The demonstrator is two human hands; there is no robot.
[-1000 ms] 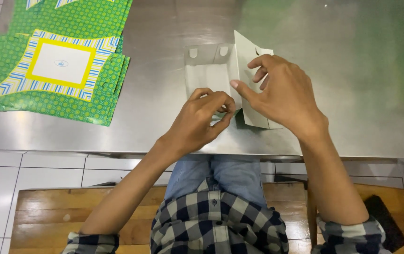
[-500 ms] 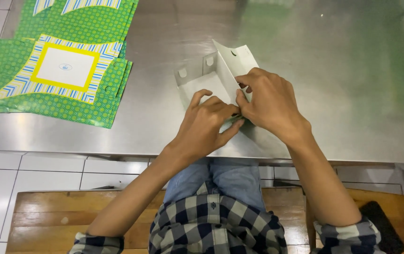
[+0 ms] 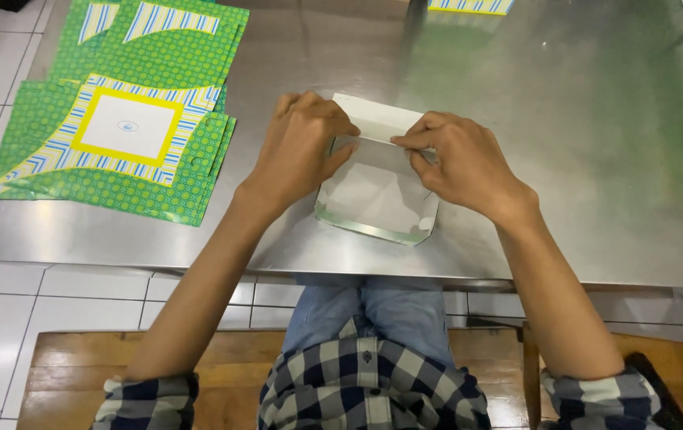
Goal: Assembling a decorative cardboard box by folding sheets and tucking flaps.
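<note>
At the centre of the frame, a half-formed white cardboard box [image 3: 375, 195] is gripped by both hands: the left hand [image 3: 302, 147] is closed over its left wall, the right hand [image 3: 461, 163] pinches the far flap. The base and near wall seem formed; the far side appears unfinished. A stack of flat green box blanks [image 3: 119, 127] is seen at upper left on the steel table [image 3: 580, 159].
</note>
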